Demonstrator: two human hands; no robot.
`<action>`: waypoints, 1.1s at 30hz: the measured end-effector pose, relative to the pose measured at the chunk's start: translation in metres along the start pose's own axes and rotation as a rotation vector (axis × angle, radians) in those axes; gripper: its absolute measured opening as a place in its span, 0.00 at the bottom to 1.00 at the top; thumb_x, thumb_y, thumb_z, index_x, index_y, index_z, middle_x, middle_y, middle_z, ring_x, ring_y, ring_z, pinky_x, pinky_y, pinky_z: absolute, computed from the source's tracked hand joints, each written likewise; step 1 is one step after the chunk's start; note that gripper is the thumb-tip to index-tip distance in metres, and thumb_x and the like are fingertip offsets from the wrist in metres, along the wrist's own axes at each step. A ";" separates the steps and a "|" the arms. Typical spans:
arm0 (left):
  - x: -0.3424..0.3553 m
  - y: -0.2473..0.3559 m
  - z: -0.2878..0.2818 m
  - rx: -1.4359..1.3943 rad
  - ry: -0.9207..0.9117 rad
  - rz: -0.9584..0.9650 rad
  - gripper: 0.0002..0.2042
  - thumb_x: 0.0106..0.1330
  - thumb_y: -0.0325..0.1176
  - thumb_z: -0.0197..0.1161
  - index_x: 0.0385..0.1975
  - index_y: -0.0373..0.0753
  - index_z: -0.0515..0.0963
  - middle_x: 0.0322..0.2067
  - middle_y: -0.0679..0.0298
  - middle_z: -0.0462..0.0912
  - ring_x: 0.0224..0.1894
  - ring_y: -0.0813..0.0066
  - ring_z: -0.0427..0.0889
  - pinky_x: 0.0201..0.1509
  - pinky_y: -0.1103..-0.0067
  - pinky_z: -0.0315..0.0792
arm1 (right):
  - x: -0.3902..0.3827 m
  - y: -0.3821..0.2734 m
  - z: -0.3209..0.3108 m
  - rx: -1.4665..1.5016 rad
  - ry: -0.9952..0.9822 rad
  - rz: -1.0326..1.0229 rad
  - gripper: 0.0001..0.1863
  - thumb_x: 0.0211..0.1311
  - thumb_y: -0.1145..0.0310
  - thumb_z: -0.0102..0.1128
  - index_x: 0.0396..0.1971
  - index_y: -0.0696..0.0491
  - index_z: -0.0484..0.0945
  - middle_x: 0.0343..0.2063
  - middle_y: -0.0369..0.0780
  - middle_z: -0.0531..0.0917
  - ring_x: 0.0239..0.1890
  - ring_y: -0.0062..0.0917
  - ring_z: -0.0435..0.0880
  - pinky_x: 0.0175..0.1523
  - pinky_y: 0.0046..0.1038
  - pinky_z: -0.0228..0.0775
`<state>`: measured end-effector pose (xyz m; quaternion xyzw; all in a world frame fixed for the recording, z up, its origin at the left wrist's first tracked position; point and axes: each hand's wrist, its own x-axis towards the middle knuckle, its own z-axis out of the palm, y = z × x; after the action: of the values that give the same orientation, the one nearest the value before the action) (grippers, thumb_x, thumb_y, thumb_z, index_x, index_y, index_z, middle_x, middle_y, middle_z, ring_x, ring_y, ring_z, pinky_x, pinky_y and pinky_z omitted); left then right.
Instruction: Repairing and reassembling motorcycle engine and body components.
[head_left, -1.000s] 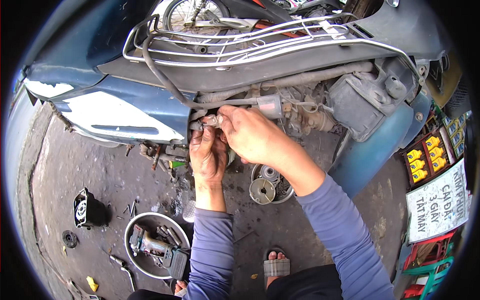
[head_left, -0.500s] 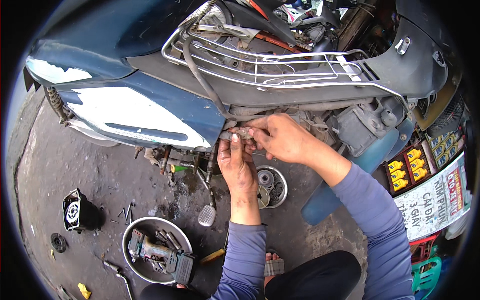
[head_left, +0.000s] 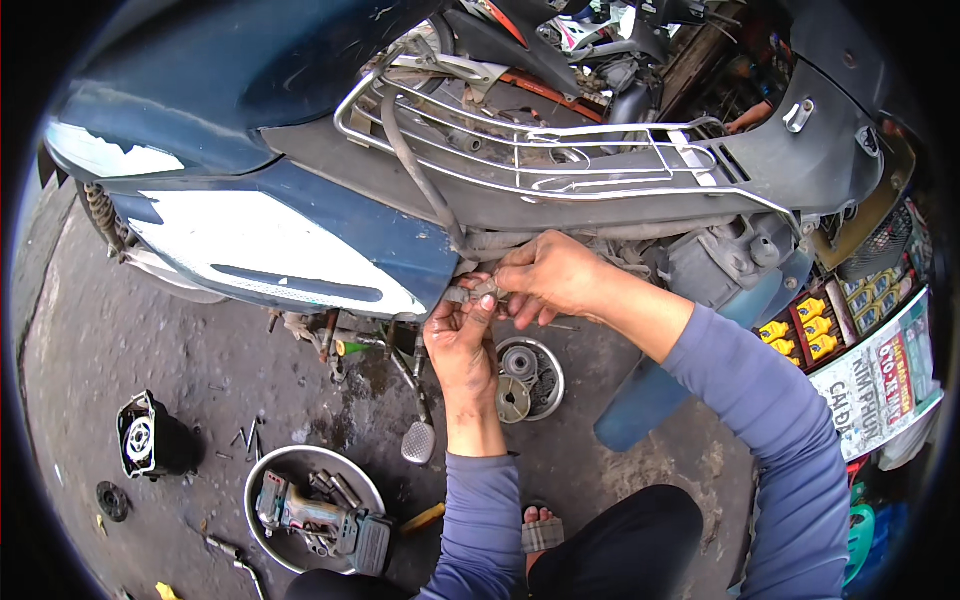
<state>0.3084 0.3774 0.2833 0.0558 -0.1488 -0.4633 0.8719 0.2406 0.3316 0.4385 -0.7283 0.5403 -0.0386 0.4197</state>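
Observation:
At the lower edge of a scooter's blue side panel with a white patch (head_left: 270,240), both my hands work on a small grey, dirty fitting (head_left: 466,292), perhaps a connector. My left hand (head_left: 462,355) comes from below, thumb raised and pressed on it. My right hand (head_left: 550,278) reaches in from the right, thumb and forefinger pinched on the same piece, other fingers curled beneath. A grey hose (head_left: 410,160) runs down just above them. The far ends of my fingers and the back of the fitting are partly hidden.
Silver racks (head_left: 540,135) span the scooter. On the pavement lie a black housing (head_left: 158,435), loose bolts, a bowl (head_left: 262,540) holding a cordless tool and sockets, a second bowl of parts (head_left: 550,395) and a footrest pedal. Yellow bottles (head_left: 800,330) and a sign stand right; an arm (head_left: 750,117) shows beyond.
My view has shifted, putting the scooter's racks lower and further right than a second ago. Both hands remain on the fitting, my left wrist more upright and my right fingers slightly repositioned.

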 end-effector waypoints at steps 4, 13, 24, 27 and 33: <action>-0.003 0.004 0.001 -0.037 0.009 -0.033 0.11 0.63 0.26 0.66 0.43 0.31 0.75 0.45 0.57 0.80 0.34 0.76 0.77 0.39 0.80 0.73 | -0.001 0.000 -0.001 -0.083 -0.008 -0.043 0.19 0.65 0.59 0.54 0.41 0.62 0.81 0.22 0.41 0.82 0.20 0.26 0.85 0.20 0.25 0.75; -0.011 0.000 0.022 -0.279 0.115 -0.070 0.12 0.67 0.28 0.63 0.47 0.34 0.73 0.47 0.59 0.80 0.25 0.84 0.70 0.31 0.84 0.70 | -0.009 -0.030 -0.011 -0.478 -0.242 0.043 0.26 0.70 0.58 0.36 0.56 0.63 0.69 0.22 0.42 0.79 0.17 0.27 0.83 0.18 0.25 0.76; -0.004 -0.001 0.002 -0.301 -0.062 -0.070 0.15 0.65 0.30 0.66 0.48 0.35 0.72 0.43 0.63 0.77 0.22 0.88 0.66 0.25 0.88 0.67 | 0.009 -0.031 -0.014 -0.330 -0.373 0.186 0.24 0.69 0.55 0.41 0.47 0.62 0.72 0.23 0.41 0.77 0.20 0.28 0.85 0.21 0.26 0.78; -0.004 0.004 0.001 -0.256 -0.051 -0.081 0.14 0.65 0.29 0.66 0.47 0.35 0.72 0.42 0.63 0.76 0.22 0.87 0.66 0.25 0.87 0.68 | 0.006 -0.028 -0.013 -0.257 -0.356 0.157 0.23 0.67 0.55 0.46 0.43 0.64 0.73 0.22 0.41 0.77 0.20 0.29 0.85 0.20 0.26 0.77; -0.002 0.006 0.001 -0.288 -0.052 -0.123 0.14 0.64 0.29 0.67 0.45 0.36 0.71 0.40 0.62 0.75 0.22 0.87 0.67 0.25 0.87 0.68 | 0.004 -0.024 -0.018 -0.275 -0.283 0.097 0.25 0.67 0.54 0.47 0.37 0.65 0.75 0.18 0.40 0.75 0.17 0.27 0.83 0.18 0.26 0.76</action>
<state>0.3117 0.3825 0.2851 -0.0729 -0.0995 -0.5334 0.8368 0.2512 0.3198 0.4643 -0.7502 0.5106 0.1585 0.3891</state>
